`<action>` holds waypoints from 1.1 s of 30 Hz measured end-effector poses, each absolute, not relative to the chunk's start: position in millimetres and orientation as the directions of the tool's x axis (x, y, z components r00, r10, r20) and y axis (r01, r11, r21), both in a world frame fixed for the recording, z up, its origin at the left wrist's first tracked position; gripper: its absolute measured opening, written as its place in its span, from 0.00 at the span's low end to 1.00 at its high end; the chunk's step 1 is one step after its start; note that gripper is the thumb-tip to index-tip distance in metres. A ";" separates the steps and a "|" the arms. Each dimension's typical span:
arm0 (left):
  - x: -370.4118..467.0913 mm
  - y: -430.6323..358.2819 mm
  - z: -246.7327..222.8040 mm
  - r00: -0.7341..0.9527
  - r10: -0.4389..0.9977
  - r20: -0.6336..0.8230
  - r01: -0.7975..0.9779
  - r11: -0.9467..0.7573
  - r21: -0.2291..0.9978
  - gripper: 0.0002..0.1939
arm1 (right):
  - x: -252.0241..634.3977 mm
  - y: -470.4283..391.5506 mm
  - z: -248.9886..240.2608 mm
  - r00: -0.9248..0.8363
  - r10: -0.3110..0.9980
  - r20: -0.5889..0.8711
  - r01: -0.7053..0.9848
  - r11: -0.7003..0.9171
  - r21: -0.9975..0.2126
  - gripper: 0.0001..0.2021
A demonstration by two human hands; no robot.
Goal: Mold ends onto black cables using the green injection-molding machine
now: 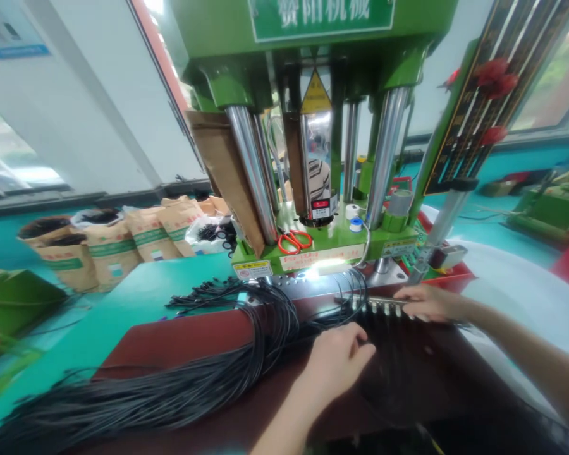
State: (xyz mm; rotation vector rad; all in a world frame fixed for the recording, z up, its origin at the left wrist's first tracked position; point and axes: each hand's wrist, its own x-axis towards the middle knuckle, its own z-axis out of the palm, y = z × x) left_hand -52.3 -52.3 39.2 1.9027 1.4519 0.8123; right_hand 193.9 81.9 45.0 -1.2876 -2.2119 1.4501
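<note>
Silvery bar: I'm clasping its end in my right grip; whether my left grip is holding anything, I can't tell; leftward, many black cables are apparently waiting.

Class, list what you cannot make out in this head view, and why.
Head view:
Left hand: any hold hidden by its back.
Bar: part hidden by right hand.
Cables: cut off at the lower left corner.
Press: top cut off by upper edge.
Label: red writing too blurred to read.

Pale walls with bright windows rise above a turquoise floor.
</note>
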 end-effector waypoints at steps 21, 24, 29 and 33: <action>-91.7 20.9 3.4 -0.222 0.975 0.025 0.009 -0.023 1.000 0.05 | 136.2 113.5 -9.1 -0.589 0.747 0.308 0.562 0.653 -0.508 0.14; -83.4 42.4 -0.8 -0.246 0.950 -0.190 -0.317 0.107 0.942 0.09 | 129.3 109.1 -14.0 -0.468 0.779 0.418 0.565 0.627 -0.536 0.18; -66.7 80.4 -3.4 -0.101 0.914 -0.394 -0.574 0.270 0.773 0.01 | 119.2 101.9 -19.6 -0.470 0.722 0.508 0.545 0.690 -0.477 0.21; -57.9 106.5 -12.8 0.056 0.886 -0.459 -0.684 0.369 0.630 0.09 | 114.9 96.0 -24.6 -0.565 0.677 0.471 0.581 0.732 -0.356 0.23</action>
